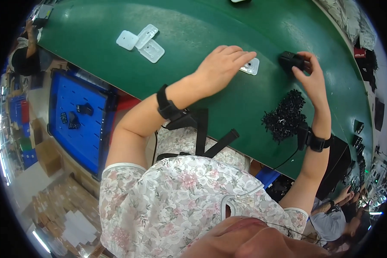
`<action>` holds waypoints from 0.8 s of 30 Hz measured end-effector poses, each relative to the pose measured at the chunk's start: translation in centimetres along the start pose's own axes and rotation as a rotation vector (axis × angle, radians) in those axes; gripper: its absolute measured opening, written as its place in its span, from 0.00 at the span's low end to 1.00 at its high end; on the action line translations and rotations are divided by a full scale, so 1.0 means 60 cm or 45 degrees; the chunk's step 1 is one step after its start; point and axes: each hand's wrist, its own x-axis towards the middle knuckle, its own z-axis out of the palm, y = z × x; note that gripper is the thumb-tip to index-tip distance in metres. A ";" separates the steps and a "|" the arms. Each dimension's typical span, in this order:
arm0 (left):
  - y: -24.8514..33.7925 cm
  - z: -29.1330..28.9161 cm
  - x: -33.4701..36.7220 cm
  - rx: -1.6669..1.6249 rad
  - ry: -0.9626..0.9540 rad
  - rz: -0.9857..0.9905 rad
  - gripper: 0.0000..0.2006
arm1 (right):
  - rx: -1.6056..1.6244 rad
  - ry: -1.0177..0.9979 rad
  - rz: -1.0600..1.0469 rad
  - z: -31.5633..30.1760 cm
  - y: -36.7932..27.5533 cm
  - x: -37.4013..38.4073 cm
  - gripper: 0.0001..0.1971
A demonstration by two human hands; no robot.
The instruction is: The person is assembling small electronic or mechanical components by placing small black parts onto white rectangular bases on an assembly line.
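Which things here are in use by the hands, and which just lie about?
In use:
left hand on a white plastic plate
right hand holding a black part

Lying about:
three white plates
pile of small black pieces
blue tray

Plenty of open green worktop (193, 26) to the left of the black parts pile (284, 115), out to the three white plates (140, 41). Right of the pile it's tight, the worktop edge is close.

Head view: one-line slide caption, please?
Left hand on a white plate, right hand gripping a black part over a green table.
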 end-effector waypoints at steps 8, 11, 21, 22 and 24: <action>-0.023 -0.024 -0.001 -0.497 0.040 -0.202 0.29 | -0.417 0.181 -0.329 0.055 -0.061 -0.035 0.20; -0.020 -0.043 -0.001 -0.507 0.072 -0.201 0.27 | -0.416 0.076 -0.501 0.096 -0.103 -0.046 0.20; -0.030 -0.027 -0.028 -0.397 -0.116 -0.144 0.32 | -0.568 -0.041 -0.633 0.148 -0.113 -0.038 0.20; -0.030 -0.026 -0.030 -0.361 -0.132 -0.134 0.31 | -0.589 -0.041 -0.644 0.150 -0.113 -0.039 0.20; -0.026 -0.029 -0.038 -0.327 -0.143 -0.113 0.31 | -0.609 -0.027 -0.650 0.153 -0.117 -0.046 0.20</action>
